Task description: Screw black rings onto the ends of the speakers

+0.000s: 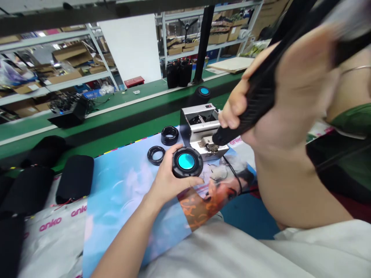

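My left hand [169, 179] is closed round a round black speaker [191, 172] with a shiny blue disc in its middle, held just above a printed sheet. My right hand [290, 96], raised and partly blurred at the upper right, is wrapped round a black electric screwdriver [257, 92]. The tool slants down to the left, its lower end over the front of a metal screw feeder [199, 133]; whether it touches cannot be made out. Two black rings, one thicker ring [169, 136] and one flatter ring [155, 155], lie beside the feeder.
Several black cloth-covered cylinders [75, 177] lie at the left on a printed plastic wrap [58, 227]. The blue sheet [121, 200] covers the near worktop. Behind runs a green bench [127, 102] with a black box [69, 112] and a dark post [204, 42]. Another person's green garment [353, 119] shows right.
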Motion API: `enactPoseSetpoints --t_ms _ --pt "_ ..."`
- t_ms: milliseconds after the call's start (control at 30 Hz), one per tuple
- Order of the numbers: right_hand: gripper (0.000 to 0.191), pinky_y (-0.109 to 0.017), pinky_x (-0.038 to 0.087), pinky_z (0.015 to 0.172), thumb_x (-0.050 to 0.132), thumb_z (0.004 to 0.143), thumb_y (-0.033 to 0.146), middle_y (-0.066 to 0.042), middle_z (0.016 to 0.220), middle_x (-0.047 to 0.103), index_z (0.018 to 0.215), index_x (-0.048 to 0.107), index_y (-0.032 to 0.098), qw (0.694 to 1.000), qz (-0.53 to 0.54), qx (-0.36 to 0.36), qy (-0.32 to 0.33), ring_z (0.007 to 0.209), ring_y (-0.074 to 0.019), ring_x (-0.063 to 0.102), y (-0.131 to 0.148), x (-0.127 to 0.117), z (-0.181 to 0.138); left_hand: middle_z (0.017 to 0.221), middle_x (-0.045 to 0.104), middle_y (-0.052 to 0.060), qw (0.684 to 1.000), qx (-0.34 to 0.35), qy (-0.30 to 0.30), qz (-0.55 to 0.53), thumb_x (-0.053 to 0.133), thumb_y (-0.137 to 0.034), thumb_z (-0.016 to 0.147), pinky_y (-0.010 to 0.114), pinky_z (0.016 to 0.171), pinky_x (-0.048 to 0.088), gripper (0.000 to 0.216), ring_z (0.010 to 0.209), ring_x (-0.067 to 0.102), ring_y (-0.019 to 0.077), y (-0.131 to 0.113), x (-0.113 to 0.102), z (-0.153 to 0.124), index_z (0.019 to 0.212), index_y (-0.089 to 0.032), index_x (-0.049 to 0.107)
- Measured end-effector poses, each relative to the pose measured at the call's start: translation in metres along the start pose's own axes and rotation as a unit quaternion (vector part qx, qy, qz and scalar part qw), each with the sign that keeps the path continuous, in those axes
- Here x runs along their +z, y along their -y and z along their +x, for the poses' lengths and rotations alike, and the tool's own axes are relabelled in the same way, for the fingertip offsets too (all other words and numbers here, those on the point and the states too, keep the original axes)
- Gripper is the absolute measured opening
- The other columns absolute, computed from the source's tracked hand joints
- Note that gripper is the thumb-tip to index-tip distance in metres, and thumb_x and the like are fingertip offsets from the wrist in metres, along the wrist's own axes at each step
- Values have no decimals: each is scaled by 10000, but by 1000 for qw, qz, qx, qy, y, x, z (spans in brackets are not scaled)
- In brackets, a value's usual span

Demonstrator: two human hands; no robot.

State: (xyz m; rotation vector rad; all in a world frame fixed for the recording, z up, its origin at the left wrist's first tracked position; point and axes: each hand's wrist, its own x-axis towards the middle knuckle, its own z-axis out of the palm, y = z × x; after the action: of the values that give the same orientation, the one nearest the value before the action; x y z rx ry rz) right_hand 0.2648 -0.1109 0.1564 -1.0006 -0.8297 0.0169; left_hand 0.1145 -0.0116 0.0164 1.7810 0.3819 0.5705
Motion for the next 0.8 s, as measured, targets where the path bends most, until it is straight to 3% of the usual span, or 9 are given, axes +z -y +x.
enactPoseSetpoints --t_ms 67,200,400,600,700,733,800 --pt "347 -368 311 363 884 783 490 5 543 478 700 626 273 1000 -16 -9 -8 427 -170 451 -28 -17 4 1467 602 140 1000 -4 -1 1 995 -613 600 519 1195 471 1063 1374 607 359 -1 0 -1 1455 -227 495" --pt "296 -347 221 324 820 817 486 29 508 496 726 629 279 1000 11 -10 -27 341 -144 395 -70 -31 5 1466 605 140 1000 1 -15 10 995 -615 595 521 1190 475 1044 1375 608 362 -1 0 -2 1440 -233 516" --pt "349 -320 252 298 843 818 473 27 505 513 690 607 250 999 29 28 3 327 -141 419 -86 -37 -1 1451 620 126 1000 -4 -22 11 988 -552 620 497 1162 490 1000 1344 629 340 1 0 -3 1448 -236 524" --pt "429 -316 312 292 898 777 558 17 527 534 735 651 209 992 45 112 36 338 -157 443 -62 -43 1 1462 609 135 1000 -4 -22 2 985 -673 591 498 1181 464 1066 1370 605 355 1 2 -3 1446 -231 526" --pt "525 -328 401 349 903 732 675 43 565 542 804 637 228 995 53 75 50 413 -159 484 -27 -36 9 1490 584 135 1000 2 -16 -2 979 -699 595 488 1192 452 1086 1391 589 352 3 3 -4 1458 -243 503" --pt "513 -328 427 376 882 756 668 54 575 541 832 620 233 996 59 32 58 442 -154 488 -12 -30 12 1493 579 137 1000 9 -15 -3 978 -698 602 479 1188 456 1110 1392 590 347 4 3 -5 1480 -246 474" --pt "472 -283 467 455 689 926 686 107 599 531 868 508 254 984 70 58 155 461 -113 459 16 -13 16 1479 585 143 999 28 -16 -5 973 -699 615 461 1177 467 1185 1380 602 335 6 4 -5 1538 -246 384"
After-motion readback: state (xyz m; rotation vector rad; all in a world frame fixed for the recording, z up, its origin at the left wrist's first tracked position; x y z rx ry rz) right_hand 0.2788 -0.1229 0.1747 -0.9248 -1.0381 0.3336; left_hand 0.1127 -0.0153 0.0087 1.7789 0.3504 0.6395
